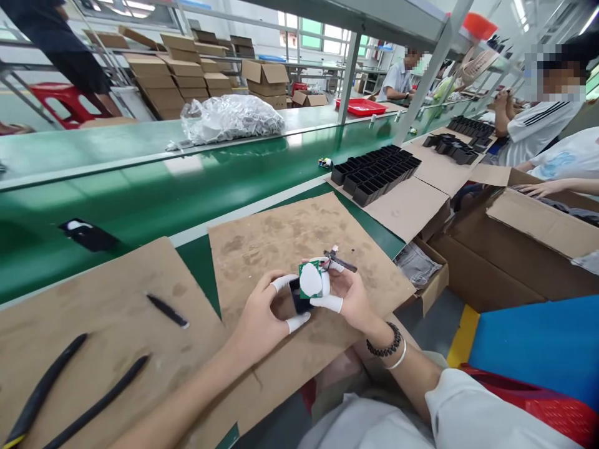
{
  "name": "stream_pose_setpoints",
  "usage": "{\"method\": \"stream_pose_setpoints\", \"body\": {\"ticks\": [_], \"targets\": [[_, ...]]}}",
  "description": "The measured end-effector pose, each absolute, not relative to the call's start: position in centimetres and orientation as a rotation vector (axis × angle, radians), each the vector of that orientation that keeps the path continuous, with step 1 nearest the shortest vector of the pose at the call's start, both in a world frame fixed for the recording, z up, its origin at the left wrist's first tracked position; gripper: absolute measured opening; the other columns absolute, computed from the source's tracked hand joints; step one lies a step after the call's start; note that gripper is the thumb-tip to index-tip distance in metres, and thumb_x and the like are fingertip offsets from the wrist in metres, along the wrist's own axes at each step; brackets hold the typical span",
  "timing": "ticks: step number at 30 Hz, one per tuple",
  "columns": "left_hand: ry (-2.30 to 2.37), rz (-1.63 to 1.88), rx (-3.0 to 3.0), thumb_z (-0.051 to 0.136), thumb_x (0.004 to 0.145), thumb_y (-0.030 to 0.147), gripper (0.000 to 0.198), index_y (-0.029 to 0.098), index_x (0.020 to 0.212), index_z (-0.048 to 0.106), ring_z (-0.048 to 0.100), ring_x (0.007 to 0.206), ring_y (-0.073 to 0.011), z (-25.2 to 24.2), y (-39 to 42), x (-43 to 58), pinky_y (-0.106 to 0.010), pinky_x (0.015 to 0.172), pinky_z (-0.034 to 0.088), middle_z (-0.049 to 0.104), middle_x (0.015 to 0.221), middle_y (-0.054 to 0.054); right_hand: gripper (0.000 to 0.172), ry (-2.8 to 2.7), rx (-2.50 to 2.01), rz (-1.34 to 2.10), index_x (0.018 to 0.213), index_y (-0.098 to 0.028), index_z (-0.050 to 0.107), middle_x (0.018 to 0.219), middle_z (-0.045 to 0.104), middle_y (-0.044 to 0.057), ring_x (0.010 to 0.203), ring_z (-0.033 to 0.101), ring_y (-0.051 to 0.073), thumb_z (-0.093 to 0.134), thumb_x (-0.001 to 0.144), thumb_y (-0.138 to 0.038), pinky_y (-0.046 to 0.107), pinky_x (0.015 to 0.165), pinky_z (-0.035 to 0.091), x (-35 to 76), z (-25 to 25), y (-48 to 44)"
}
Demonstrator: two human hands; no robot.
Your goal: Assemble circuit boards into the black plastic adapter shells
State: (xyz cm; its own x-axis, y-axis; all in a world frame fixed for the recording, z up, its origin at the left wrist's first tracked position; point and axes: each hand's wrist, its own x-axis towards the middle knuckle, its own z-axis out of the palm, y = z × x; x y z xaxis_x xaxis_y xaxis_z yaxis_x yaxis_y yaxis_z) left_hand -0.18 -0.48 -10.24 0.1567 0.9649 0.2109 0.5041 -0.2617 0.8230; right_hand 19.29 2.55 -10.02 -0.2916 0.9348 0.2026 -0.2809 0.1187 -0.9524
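The half-curled left hand (262,312) holds a black case (297,301) as the right hand (352,296) pinches a circuit board (309,282), seemingly not yet inside.

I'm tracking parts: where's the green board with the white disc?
In the head view, the board is below and slightly right of centre, between the left hand and right hand, overlapping the black case.

In the frame's middle, your left hand (262,312) holds a black box (298,303), your right hand (352,295) a green board (303,267).
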Motion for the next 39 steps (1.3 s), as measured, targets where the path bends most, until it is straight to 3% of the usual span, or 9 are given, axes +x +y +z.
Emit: {"method": "stream_pose_setpoints", "body": {"ticks": [3, 9, 15, 28, 39], "targets": [[1.352, 1.076, 1.851, 0.083, 0.074, 0.035, 0.051, 0.023, 0.122, 0.068, 0.073, 0.106, -0.0332, -9.8, -0.5, -0.2, -0.049, 0.091, 0.060, 0.074, 0.119, -0.011, 0.060, -1.642, -0.663, 1.153, 0.129, -0.029, 0.072, 0.136, 0.073, 0.009, 0.132, 0.067, 0.030, 0.093, 0.073, -0.035, 0.049, 0.120, 0.048, 19.8, -9.1, 2.0], [1.278, 1.254, 2.007, 0.087, 0.071, 0.031, 0.057, 0.021, 0.123, 0.068, 0.073, 0.105, -0.0314, -8.7, -0.2, -0.7, -0.046, 0.094, 0.057, 0.076, 0.116, -0.011, 0.058, -1.827, -0.633, 0.911, 0.135, -0.029, 0.069, 0.139, 0.071, 0.008, 0.131, 0.066, 0.030, 0.085, 0.080, -0.019, 0.050, 0.116, 0.052, 20.3, -8.0, 1.8], [1.255, 1.250, 2.013, 0.087, 0.073, 0.031, 0.058, 0.020, 0.127, 0.067, 0.071, 0.105, -0.0284, -8.3, -0.3, -0.7, -0.043, 0.093, 0.054, 0.074, 0.116, -0.012, 0.067, -1.884, -0.592, 0.865, 0.137, -0.033, 0.068, 0.140, 0.070, 0.006, 0.129, 0.067, 0.033, 0.089, 0.076, -0.017, 0.053, 0.111, 0.055, 20.7, -7.0, 1.8], [1.272, 1.225, 2.071, 0.087, 0.073, 0.040, 0.062, 0.020, 0.129, 0.067, 0.071, 0.104, -0.0281, -8.5, -0.5, -0.8, -0.045, 0.101, 0.050, 0.075, 0.118, -0.010, 0.059, -1.858, -0.668, 0.940, 0.130, -0.034, 0.072, 0.137, 0.072, 0.006, 0.136, 0.063, 0.035, 0.092, 0.074, -0.030, 0.059, 0.120, 0.049, 20.9, -7.1, 1.7], [1.231, 1.275, 2.126, 0.085, 0.077, 0.036, 0.058, 0.017, 0.128, 0.067, 0.071, 0.107, -0.0281, -8.8, -0.4, -0.8, -0.045, 0.099, 0.048, 0.075, 0.117, -0.012, 0.057, -1.813, -0.702, 1.017, 0.126, -0.034, 0.074, 0.135, 0.073, 0.004, 0.125, 0.069, 0.031, 0.093, 0.073, -0.026, 0.048, 0.105, 0.061, 20.8, -7.4, 1.5]]}}
